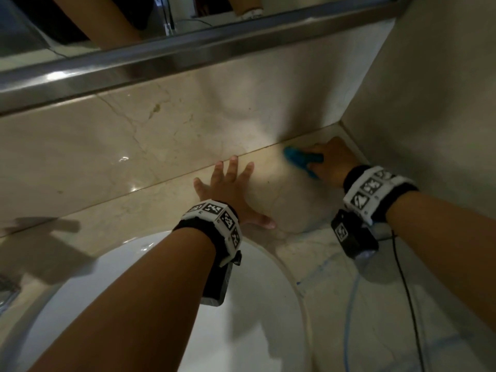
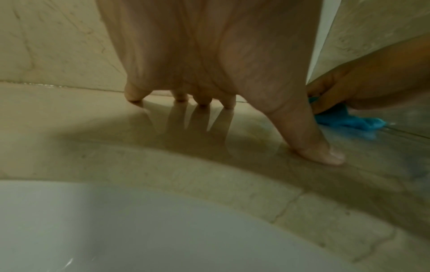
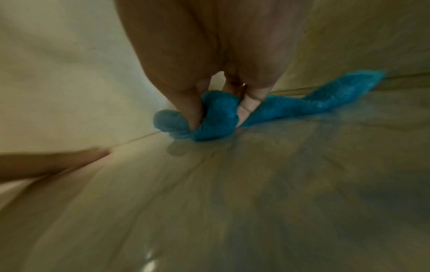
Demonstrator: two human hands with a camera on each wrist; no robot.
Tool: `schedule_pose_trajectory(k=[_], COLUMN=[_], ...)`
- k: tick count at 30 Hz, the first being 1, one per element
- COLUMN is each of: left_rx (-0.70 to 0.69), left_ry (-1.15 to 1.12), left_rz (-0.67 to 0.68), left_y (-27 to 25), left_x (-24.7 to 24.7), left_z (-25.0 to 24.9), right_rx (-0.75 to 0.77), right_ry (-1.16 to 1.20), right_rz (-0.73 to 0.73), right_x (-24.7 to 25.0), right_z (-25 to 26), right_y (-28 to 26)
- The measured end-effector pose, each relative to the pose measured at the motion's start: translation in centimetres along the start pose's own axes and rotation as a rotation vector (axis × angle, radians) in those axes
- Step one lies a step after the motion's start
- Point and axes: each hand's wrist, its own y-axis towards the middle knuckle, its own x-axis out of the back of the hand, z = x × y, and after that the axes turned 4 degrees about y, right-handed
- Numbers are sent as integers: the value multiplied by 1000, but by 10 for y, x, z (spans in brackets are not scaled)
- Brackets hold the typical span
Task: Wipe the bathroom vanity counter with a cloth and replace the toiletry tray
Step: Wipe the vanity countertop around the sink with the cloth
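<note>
At the bottom of the head view we see the white sink (image 1: pixel 150 312), its curved rim (image 2: pixel 209 171) meeting the beige marble counter (image 1: pixel 150 208); a thin black cable (image 1: pixel 405 267) and a pale blue one (image 1: pixel 350 307) trail down the lower right. Both wrists wear black bands (image 1: pixel 214 224) with white blocks printed in black-and-white square codes; we can read no words or brand anywhere. Just above the sink, in the middle of the frame, our left hand (image 1: pixel 232 190) lies spread on the counter, fingers (image 2: pixel 229 103) straight and apart, tips and thumb touching the stone, holding nothing. Farther up and to the right, our right hand (image 1: pixel 331 162) presses a blue cloth (image 1: pixel 300 161) onto the counter in the back corner, fingers (image 3: pixel 250 103) curled into its folds; one end of the cloth (image 3: pixel 325 95) trails along the seam where counter meets wall (image 1: pixel 268 84). Across the top runs a metal ledge (image 1: pixel 171 53) with a mirror (image 1: pixel 88 25) above it. We see no toiletry tray in any view.
</note>
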Motion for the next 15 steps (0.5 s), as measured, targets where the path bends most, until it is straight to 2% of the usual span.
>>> schedule_pose_trajectory(k=[3, 6, 12, 15], left_rx=[-6, -8, -8, -7], left_ry=[-15, -20, -20, -28], left_rz=[-1, -3, -14, -26], left_y=[-1, -2, -2, -1], left_x=[-1, -1, 1, -2], left_z=[0, 0, -2, -1], right_rx=[-47, -73, 153, 118], right_ry=[-8, 11, -11, 67], right_rz=[-79, -86, 126, 21], right_x=[14, 0, -29, -10], right_z=[-6, 5, 20, 6], right_y=[18, 17, -26, 5])
